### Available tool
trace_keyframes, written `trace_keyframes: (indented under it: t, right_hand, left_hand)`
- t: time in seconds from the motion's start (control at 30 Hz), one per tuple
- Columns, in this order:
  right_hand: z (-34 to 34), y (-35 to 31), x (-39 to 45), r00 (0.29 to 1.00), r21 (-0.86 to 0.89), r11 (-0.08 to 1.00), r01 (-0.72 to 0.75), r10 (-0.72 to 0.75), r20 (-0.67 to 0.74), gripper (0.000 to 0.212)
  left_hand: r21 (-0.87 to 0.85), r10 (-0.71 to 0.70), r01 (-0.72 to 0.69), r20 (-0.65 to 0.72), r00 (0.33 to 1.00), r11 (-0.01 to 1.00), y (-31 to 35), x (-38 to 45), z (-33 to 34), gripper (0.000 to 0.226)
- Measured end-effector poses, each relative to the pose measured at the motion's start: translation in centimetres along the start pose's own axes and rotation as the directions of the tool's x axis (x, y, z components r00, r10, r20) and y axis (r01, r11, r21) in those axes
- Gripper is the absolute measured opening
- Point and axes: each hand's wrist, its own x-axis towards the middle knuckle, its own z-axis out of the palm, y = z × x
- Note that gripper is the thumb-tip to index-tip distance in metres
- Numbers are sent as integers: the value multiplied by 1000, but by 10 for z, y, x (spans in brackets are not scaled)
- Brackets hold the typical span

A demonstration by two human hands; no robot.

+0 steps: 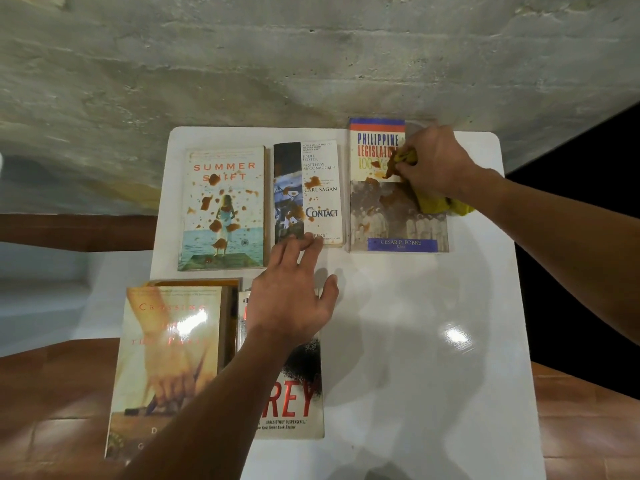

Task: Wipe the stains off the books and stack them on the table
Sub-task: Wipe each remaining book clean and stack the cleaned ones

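I count five paperback books on the glossy white table (415, 306). My right hand (433, 161) clamps a crumpled yellow cloth (440, 204) onto the brown-stained Philippine Legislature book (391, 209) at the table's far edge. My left hand (291, 299) hovers with fingers spread, fingertips touching the stained Contact paperback (311, 192).

Glossy white surface (415, 341) with glare; soft yellow cloth (436, 204) bunched under the right hand (433, 161); paper-covered books, the one (166, 358) left of the left hand (291, 299) shiny; rough matt concrete wall (311, 57) beyond.

head cam | looks steeply down | close above white table (415, 341)
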Motion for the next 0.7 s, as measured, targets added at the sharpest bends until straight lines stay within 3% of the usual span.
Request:
trace_keyframes:
  t: [0.3, 0.6, 0.7]
  right_hand:
    - [-8, 3, 4, 1000, -59, 998, -19, 20, 19, 42]
    - [-7, 3, 1, 999, 7, 999, -37, 37, 5, 41]
    - [-6, 6, -4, 999, -4, 1000, 14, -14, 47, 37]
  left_hand:
    - [4, -3, 3, -1, 1000, 1000, 0, 1, -2, 65]
    - [1, 0, 0, 6, 1000, 1000, 0, 0, -1, 64]
    - [2, 3, -3, 0, 1000, 1000, -1, -2, 0, 64]
